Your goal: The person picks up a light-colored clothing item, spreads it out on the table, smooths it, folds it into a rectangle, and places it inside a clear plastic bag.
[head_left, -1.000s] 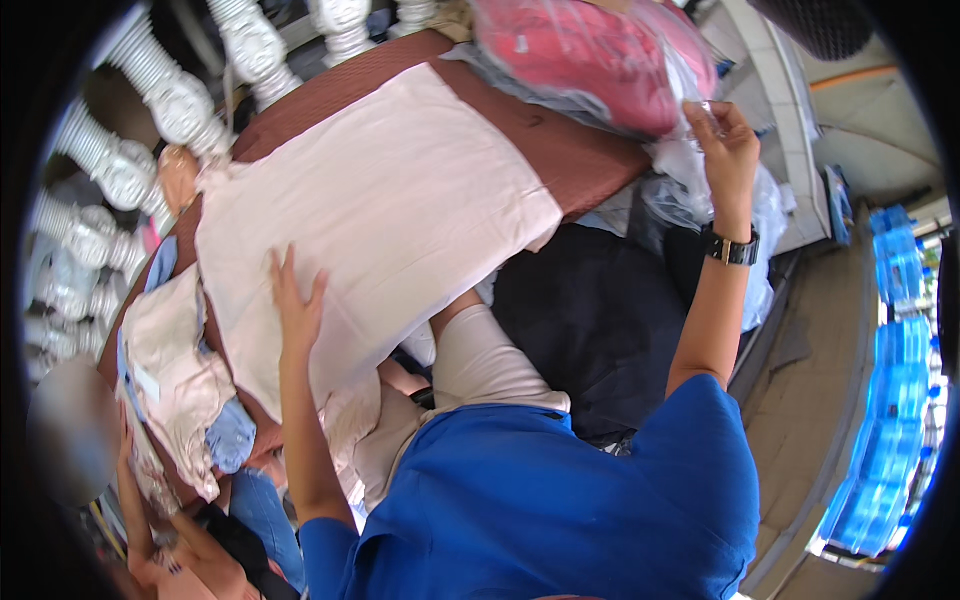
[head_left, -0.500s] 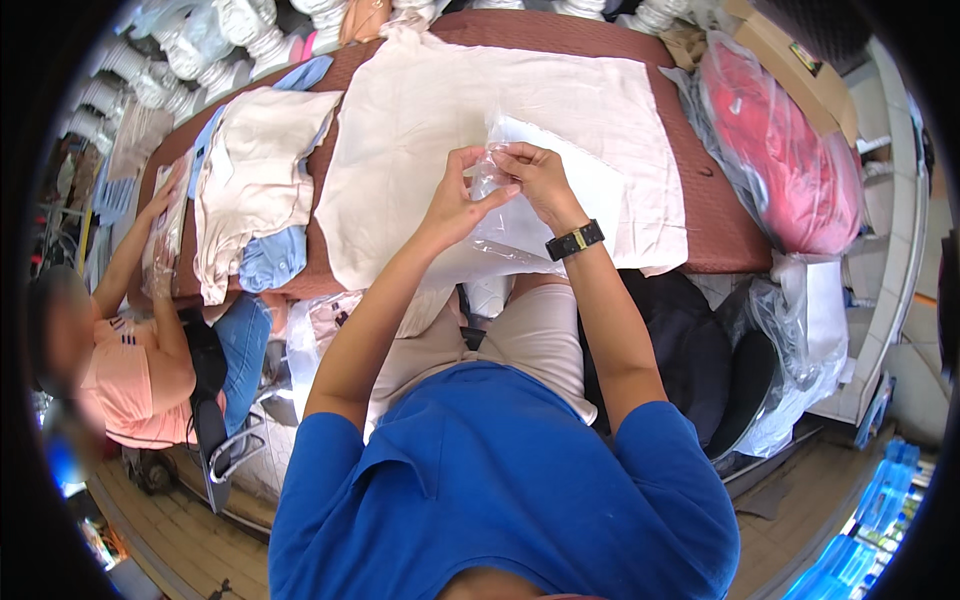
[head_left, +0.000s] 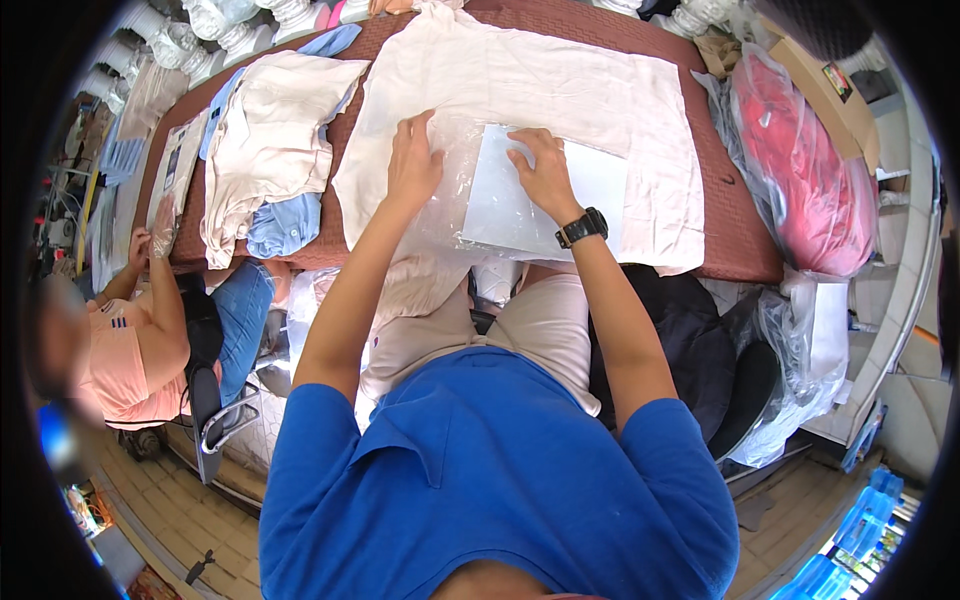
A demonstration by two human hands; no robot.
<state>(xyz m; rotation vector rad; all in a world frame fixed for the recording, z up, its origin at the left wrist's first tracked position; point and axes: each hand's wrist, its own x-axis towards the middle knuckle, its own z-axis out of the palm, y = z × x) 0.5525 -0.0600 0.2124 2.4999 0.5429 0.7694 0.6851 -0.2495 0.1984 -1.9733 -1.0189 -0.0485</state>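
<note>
A clear plastic bag (head_left: pixel 446 190) lies spread on a cream cloth (head_left: pixel 540 75) that covers the middle of the table. A stiff white sheet (head_left: pixel 500 195) is with the bag; whether it is inside or under the film, I cannot tell. My left hand (head_left: pixel 413 165) rests at the bag's left side, fingers stretched forward and apart from the thumb. On the sheet's upper part lies my right hand (head_left: pixel 545 172), its fingers spread and bent, holding nothing. A dark watch (head_left: pixel 582 228) is on my right wrist.
Cream garments (head_left: pixel 265 150) and a blue one (head_left: pixel 285 227) lie left on the brown table cover (head_left: pixel 735 225). At right are a plastic-wrapped red bundle (head_left: pixel 795 160) and a cardboard box (head_left: pixel 820 95). A co-worker (head_left: pixel 140 350) sits at the left with a bagged garment (head_left: pixel 178 175).
My hands have parted from a pinch on the bag's edge. The bag now lies flatter, left hand on the left, right hand on the sheet. The co-worker's arm has drawn back.
</note>
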